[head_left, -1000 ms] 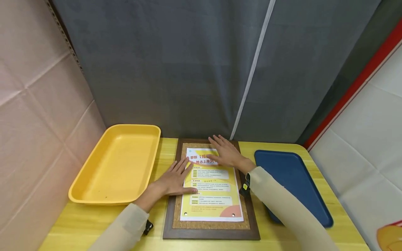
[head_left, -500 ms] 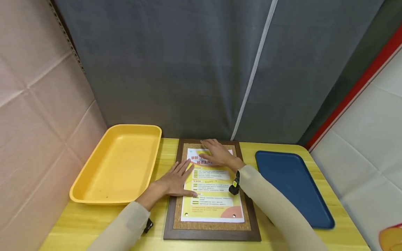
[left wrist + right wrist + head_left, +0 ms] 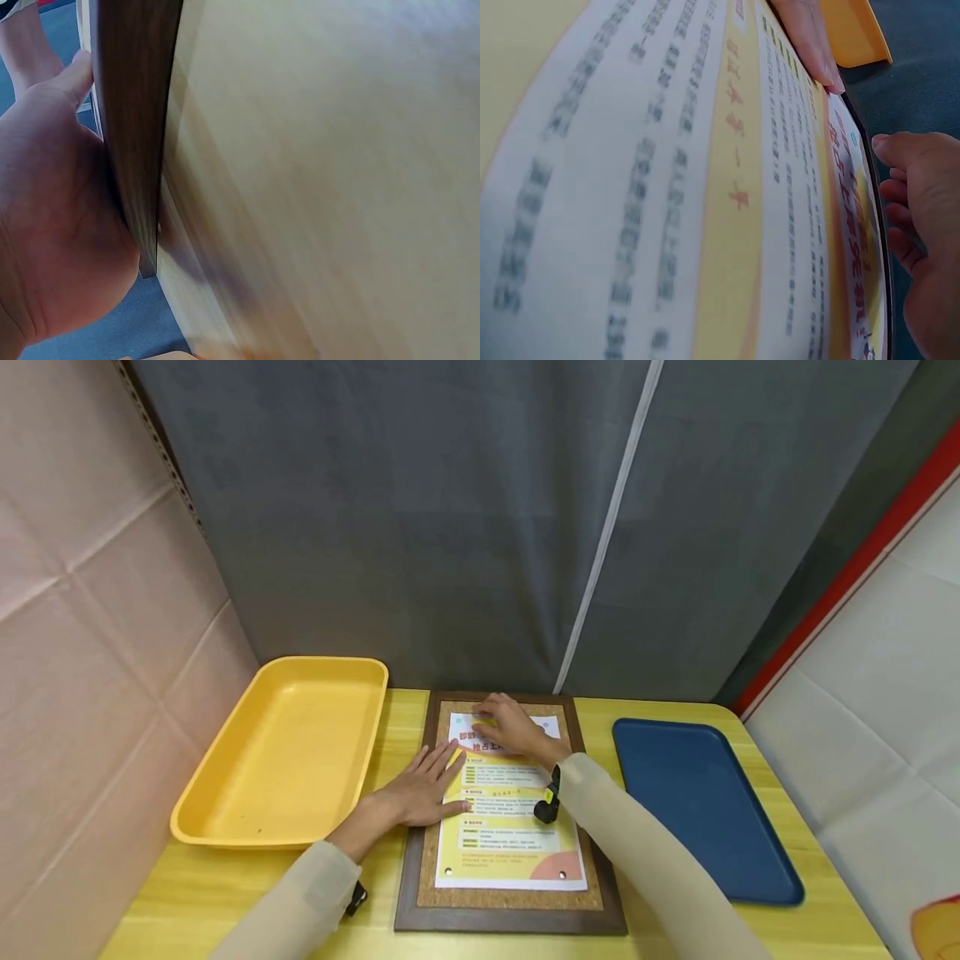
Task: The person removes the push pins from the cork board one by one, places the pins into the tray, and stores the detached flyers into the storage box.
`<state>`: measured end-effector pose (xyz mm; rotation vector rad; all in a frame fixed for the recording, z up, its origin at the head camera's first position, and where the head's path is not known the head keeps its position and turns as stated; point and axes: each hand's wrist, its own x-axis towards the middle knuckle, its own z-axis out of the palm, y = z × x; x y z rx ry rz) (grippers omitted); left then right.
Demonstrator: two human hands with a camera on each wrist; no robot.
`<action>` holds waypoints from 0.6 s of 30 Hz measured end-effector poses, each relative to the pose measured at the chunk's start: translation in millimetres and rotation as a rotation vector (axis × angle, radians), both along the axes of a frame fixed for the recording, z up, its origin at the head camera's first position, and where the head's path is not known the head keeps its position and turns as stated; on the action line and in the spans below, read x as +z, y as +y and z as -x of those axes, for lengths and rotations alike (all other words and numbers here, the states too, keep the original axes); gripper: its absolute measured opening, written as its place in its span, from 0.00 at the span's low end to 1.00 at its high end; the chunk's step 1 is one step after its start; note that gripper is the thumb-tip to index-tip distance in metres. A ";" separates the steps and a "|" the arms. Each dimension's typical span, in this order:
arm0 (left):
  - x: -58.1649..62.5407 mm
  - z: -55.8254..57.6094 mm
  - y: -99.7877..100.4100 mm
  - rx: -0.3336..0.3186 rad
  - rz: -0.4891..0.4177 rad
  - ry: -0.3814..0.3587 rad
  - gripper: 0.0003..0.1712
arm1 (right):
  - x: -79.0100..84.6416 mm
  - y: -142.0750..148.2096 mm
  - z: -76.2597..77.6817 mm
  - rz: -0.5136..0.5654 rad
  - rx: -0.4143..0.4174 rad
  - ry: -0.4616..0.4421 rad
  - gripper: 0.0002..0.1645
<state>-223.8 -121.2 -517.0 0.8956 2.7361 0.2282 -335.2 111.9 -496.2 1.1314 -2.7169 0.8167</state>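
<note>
A yellow-and-white printed sheet [image 3: 510, 860] lies on a cork board [image 3: 517, 897] with a dark brown wooden frame [image 3: 510, 920]. Two small round pins [image 3: 562, 874] show at its bottom corners. My left hand [image 3: 423, 793] rests with spread fingers over the sheet's left edge and the frame's left side; its palm lies against the frame [image 3: 135, 120] in the left wrist view. Over the sheet's top part is my right hand [image 3: 513, 727], fingers loosely bent. In the right wrist view this hand [image 3: 930, 195] shows nothing held, beside the sheet's [image 3: 735, 187] heading.
A yellow tray [image 3: 281, 760] stands left of the board, a dark blue tray [image 3: 705, 802] to the right. All sit on a light wooden table [image 3: 180, 902]. A grey curtain [image 3: 412, 527] hangs behind, with pale walls at both sides.
My right hand has moved left from the board's top right to the top middle, and its fingers have bent more. The left hand stays in place.
</note>
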 end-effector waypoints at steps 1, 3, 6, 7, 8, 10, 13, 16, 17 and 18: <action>-0.4 0.4 0.1 0.000 0.003 0.006 0.53 | -0.9 -1.4 0.4 0.029 -0.006 -0.019 0.21; -0.7 0.7 0.1 -0.001 0.013 0.012 0.50 | -3.8 -4.2 1.4 0.078 -0.018 -0.069 0.18; 0.2 -0.3 0.2 0.002 0.012 -0.001 0.47 | -8.4 -8.6 2.9 0.117 -0.044 -0.144 0.15; 1.0 -1.0 0.3 0.004 0.011 -0.008 0.47 | -9.8 -9.9 3.3 0.124 -0.055 -0.161 0.14; 1.6 -1.7 0.3 0.006 0.009 -0.011 0.46 | -11.0 -11.6 4.0 0.125 -0.068 -0.172 0.13; 3.3 -3.2 0.5 0.015 0.012 -0.019 0.46 | -12.8 -15.1 5.0 0.128 -0.096 -0.187 0.12; 5.4 -5.1 1.0 0.024 0.019 -0.020 0.46 | -14.2 -19.5 5.4 0.129 -0.134 -0.207 0.11; 6.4 -6.2 1.0 0.026 0.027 -0.018 0.45 | -14.9 -23.5 5.9 0.130 -0.159 -0.228 0.10; 6.2 -6.3 0.8 0.025 0.027 -0.015 0.45 | -15.0 -24.4 6.0 0.132 -0.164 -0.231 0.10; 6.0 -6.3 0.7 0.023 0.025 -0.014 0.45 | -15.0 -25.3 6.2 0.131 -0.170 -0.236 0.10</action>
